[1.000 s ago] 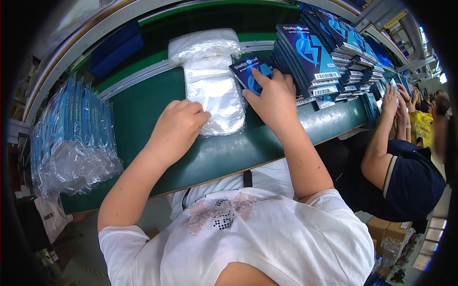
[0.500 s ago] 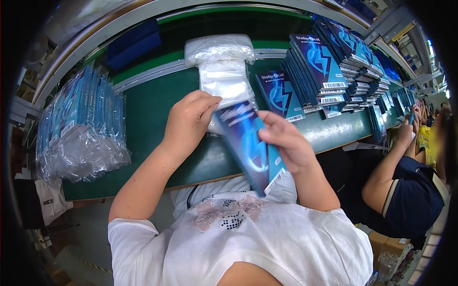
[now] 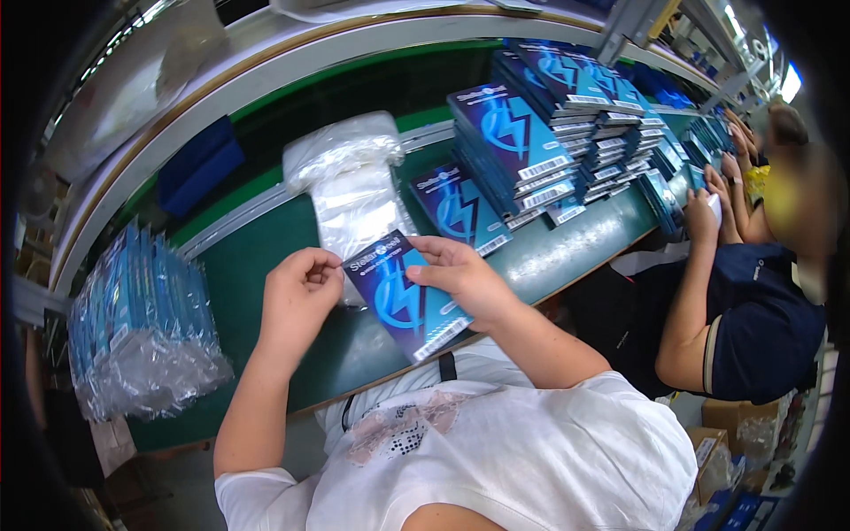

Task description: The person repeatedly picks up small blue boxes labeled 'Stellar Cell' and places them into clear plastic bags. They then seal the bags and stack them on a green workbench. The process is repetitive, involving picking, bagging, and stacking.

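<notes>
A flat blue and purple box (image 3: 403, 296) with a lightning bolt design is gripped at its right edge by my right hand (image 3: 456, 274), thumb on its face. It is tilted over the table's front edge. My left hand (image 3: 305, 296) is closed in a pinch beside the box's upper left corner; what its fingertips hold, if anything, cannot be made out. Just beyond both hands lies a stack of clear plastic bags (image 3: 354, 208), with a thick folded bundle of clear plastic (image 3: 341, 150) at its far end.
Bagged boxes (image 3: 146, 310) stand in a row at the left of the green table (image 3: 252, 265). A single box (image 3: 460, 208) and tall piles of boxes (image 3: 522, 146) stand to the right. A blue bin (image 3: 199, 168) sits behind. Co-workers (image 3: 744, 310) sit at the right.
My view has swung to the right. The box has come up and left, its face turned more toward me, close to my left hand. My left hand stays pinched.
</notes>
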A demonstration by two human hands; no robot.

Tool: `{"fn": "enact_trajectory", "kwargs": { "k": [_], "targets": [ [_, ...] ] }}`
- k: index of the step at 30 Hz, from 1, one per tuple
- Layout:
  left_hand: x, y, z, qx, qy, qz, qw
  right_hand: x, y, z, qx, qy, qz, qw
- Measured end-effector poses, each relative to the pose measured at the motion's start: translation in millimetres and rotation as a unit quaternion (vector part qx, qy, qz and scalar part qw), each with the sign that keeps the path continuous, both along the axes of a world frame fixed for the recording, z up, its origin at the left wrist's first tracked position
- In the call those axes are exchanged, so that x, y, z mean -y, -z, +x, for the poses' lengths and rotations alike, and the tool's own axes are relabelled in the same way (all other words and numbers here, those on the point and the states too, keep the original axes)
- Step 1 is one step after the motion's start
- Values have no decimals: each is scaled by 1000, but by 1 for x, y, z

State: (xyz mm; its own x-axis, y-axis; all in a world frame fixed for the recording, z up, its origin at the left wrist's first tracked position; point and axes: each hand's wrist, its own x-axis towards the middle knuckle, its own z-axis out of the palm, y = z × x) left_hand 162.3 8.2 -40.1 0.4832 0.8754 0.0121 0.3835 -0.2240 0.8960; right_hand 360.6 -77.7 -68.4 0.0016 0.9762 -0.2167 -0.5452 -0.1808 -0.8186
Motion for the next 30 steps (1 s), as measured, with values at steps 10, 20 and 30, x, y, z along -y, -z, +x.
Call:
{"fn": "enact_trajectory", "kwargs": {
  "k": [10, 20, 30],
  "targets": [
    [16, 3, 22, 274, -65, -149, 948, 0, -13, -30, 142, 180, 91, 969],
    [31, -25, 18, 405, 2, -327, 854, -6, -46, -1, 401, 32, 249, 881],
    [51, -25, -7, 480, 79, -494, 721, -10, -47, -38, 366, -60, 510, 776]
  ]
}}
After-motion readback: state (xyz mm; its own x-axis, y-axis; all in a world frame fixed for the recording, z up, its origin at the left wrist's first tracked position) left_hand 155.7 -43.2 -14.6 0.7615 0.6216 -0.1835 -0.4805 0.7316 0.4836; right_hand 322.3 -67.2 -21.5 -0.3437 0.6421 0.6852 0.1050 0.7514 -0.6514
